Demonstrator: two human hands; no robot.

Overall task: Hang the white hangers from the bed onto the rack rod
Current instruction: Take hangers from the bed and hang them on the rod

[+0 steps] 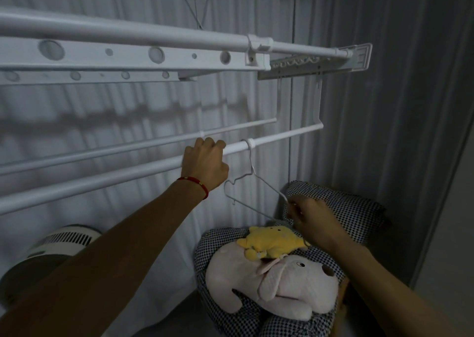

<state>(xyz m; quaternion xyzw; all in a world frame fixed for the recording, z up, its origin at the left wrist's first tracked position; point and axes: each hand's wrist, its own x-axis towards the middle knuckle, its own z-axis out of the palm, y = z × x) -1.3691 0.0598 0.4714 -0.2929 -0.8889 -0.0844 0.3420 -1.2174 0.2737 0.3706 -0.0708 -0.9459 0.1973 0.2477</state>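
A white wire hanger [252, 185] hangs by its hook from the lower white rack rod [282, 136], tilted down to the right. My left hand [205, 162] grips that same rod just left of the hook. My right hand [311, 220] pinches the hanger's lower right shoulder. No other hangers are in view and the bed is out of sight.
A second thin rod [128, 144] runs behind the first, with thick upper rack bars [154, 36] overhead. Below sit a pink plush dog [277, 285], a yellow plush toy [272, 242] and checkered pillows [346, 208]. A round white fan [59, 244] stands at lower left before a white curtain.
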